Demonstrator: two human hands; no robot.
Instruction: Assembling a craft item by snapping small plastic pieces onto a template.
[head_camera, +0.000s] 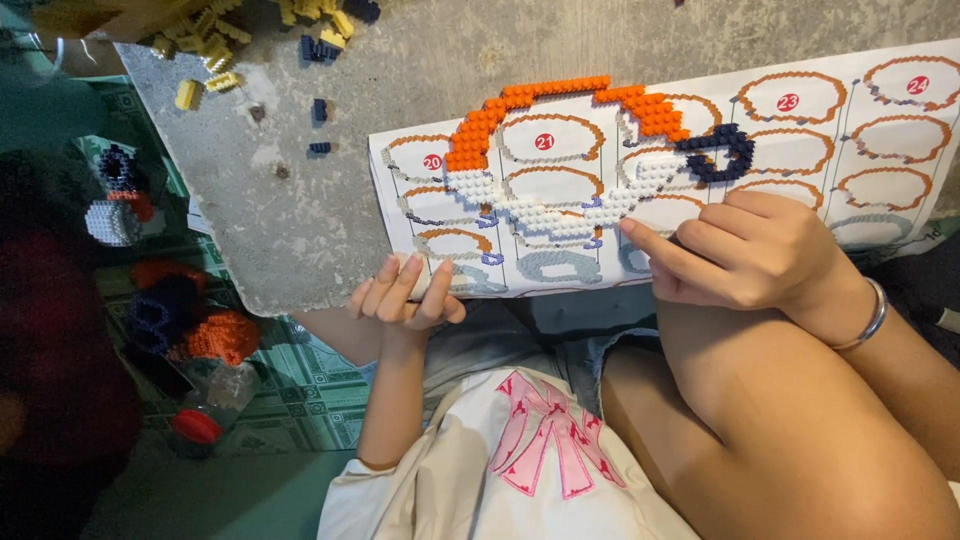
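Half-built ring of orange, white and navy small plastic bricks lies on the printed paper instruction sheet, on the grey concrete slab. Right hand: loosely curled, index tip just beside the ring's lower white edge. Left hand: pinches a small white piece, near the sheet's lower-left corner. Advice: steady the ring, press bricks squarely.

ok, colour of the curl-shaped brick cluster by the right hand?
Dark navy curl-shaped cluster, just above the right hand; head view.
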